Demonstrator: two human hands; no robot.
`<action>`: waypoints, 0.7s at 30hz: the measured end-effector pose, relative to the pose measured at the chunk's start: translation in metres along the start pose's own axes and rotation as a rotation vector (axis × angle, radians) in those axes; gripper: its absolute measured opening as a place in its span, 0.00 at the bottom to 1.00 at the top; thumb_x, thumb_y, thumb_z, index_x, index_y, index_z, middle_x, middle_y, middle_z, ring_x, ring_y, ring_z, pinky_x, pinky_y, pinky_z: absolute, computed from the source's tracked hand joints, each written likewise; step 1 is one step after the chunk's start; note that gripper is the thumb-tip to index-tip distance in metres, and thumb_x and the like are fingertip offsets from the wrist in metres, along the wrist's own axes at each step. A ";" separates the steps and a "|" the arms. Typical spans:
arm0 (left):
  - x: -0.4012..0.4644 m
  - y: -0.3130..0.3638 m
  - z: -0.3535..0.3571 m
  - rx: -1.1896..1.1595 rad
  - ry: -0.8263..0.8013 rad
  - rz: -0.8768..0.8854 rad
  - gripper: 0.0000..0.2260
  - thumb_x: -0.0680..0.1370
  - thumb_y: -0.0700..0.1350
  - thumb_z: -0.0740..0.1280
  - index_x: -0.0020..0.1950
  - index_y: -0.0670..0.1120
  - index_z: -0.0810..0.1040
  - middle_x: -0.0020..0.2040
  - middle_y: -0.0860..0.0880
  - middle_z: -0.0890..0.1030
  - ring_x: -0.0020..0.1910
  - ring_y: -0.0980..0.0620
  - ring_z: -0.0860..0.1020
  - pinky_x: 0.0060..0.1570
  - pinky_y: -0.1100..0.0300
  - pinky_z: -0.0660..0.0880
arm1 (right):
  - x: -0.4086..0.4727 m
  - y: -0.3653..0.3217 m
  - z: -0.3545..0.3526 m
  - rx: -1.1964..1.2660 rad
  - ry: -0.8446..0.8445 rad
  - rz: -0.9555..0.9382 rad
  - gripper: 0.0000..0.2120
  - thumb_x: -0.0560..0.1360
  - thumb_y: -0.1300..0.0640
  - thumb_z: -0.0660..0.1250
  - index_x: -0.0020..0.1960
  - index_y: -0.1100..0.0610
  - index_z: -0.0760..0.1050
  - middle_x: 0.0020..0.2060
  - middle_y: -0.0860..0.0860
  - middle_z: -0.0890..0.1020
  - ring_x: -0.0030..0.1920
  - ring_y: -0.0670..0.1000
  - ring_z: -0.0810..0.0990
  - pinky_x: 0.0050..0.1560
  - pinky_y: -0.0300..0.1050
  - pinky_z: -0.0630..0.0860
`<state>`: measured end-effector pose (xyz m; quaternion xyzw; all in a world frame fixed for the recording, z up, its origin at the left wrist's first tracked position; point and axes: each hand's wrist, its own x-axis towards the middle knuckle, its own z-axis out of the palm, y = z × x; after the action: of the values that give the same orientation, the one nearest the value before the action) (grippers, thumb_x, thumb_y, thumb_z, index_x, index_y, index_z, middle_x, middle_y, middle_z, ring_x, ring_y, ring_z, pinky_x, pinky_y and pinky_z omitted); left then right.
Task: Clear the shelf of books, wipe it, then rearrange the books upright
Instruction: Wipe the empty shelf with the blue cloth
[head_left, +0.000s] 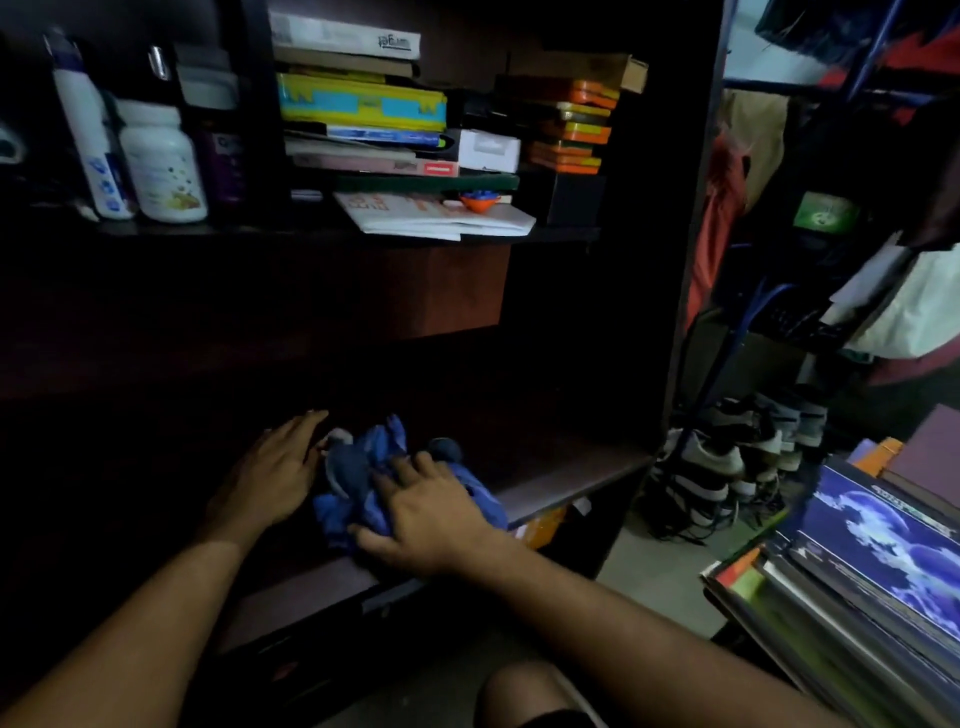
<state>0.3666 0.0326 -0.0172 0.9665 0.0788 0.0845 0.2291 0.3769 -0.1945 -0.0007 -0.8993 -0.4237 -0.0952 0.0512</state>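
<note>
Blue cloth bunched on the dark lower shelf, near its front edge, left of centre. Soft, light, crumpled; likely to slide easily over the smooth board and to fold over itself if pushed from one side only. Best pressed flat from above with a spread palm, or gathered at the thick middle of the bunch.

Right hand laid over the near right part of the cloth, fingers fairly straight and spread, pressing down, not curled round it. Left hand just beside the cloth on its left, fingers extended, fingertips touching or nearly touching the fabric; cannot tell which. Holds nothing.

Shelf bare of books around the cloth; wiping step judged in hand.

Stack of books lying flat at lower right, well apart from the shelf; probably heavy and stiff, best lifted a few at a time by the spines.

Upper shelf: flat pile of books and boxes, white bottles to the left. Shoes on the floor beyond the cabinet side.
</note>
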 end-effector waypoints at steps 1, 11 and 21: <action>0.001 -0.001 -0.002 -0.041 0.011 -0.006 0.21 0.85 0.48 0.57 0.79 0.50 0.64 0.80 0.48 0.62 0.78 0.47 0.62 0.77 0.52 0.57 | 0.005 0.012 -0.002 -0.009 -0.007 0.006 0.32 0.76 0.34 0.58 0.64 0.59 0.77 0.58 0.62 0.79 0.54 0.63 0.76 0.56 0.55 0.72; -0.004 -0.076 -0.052 0.187 -0.078 -0.015 0.41 0.68 0.78 0.35 0.79 0.65 0.54 0.78 0.65 0.47 0.78 0.63 0.46 0.78 0.53 0.42 | 0.093 0.184 0.017 -0.049 -0.004 0.668 0.36 0.82 0.36 0.53 0.80 0.59 0.56 0.81 0.61 0.50 0.77 0.64 0.59 0.76 0.62 0.56; -0.003 -0.078 -0.048 0.024 -0.023 -0.123 0.27 0.82 0.66 0.47 0.81 0.63 0.49 0.82 0.59 0.46 0.81 0.54 0.49 0.78 0.51 0.47 | 0.210 0.065 0.035 0.137 -0.146 0.427 0.30 0.81 0.48 0.65 0.78 0.56 0.61 0.77 0.60 0.64 0.73 0.57 0.67 0.65 0.38 0.71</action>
<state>0.3454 0.1213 -0.0108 0.9634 0.1362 0.0584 0.2232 0.5625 -0.0716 0.0098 -0.9675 -0.2320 0.0120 0.1001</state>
